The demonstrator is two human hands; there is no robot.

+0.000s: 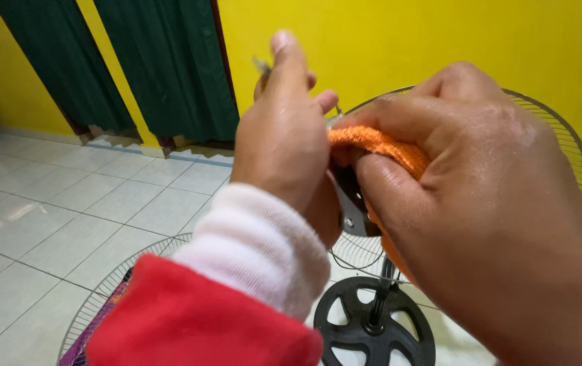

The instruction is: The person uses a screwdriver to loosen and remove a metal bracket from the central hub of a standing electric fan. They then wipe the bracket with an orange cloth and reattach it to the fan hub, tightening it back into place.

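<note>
We look down on a floor (67, 210) of pale, glossy square tiles with thin dark grout lines, catching a soft glare toward its left edge. Behind it stands a flat, bright yellow wall (406, 41), and at the far left hang dark green curtains (169, 68) in heavy vertical folds, their hems just above the tiles. Close to us, our left hand (284, 135) comes out of a fuzzy red sleeve (196, 318) with a thick white knitted cuff (257, 251); its fingers are curled together around a thin metal piece, thumb pointing up, though we cannot tell exactly what it grips. Our right hand (467, 203) has its fingers clamped on an orange cloth (379, 146), soft and looped like terry towel, pressing it against a smooth, shiny metal part (352, 210) held between the two hands, above the floor's near edge. Behind the right hand curves a round wire fan guard (562, 135) of fine grey spokes. Below the hands stands a black round base (372, 332) with spoke-like openings and a slim upright pole. A second wire guard (108, 285) lies flat on the tiles at the near left, over a purple patterned mat (84, 346).
</note>
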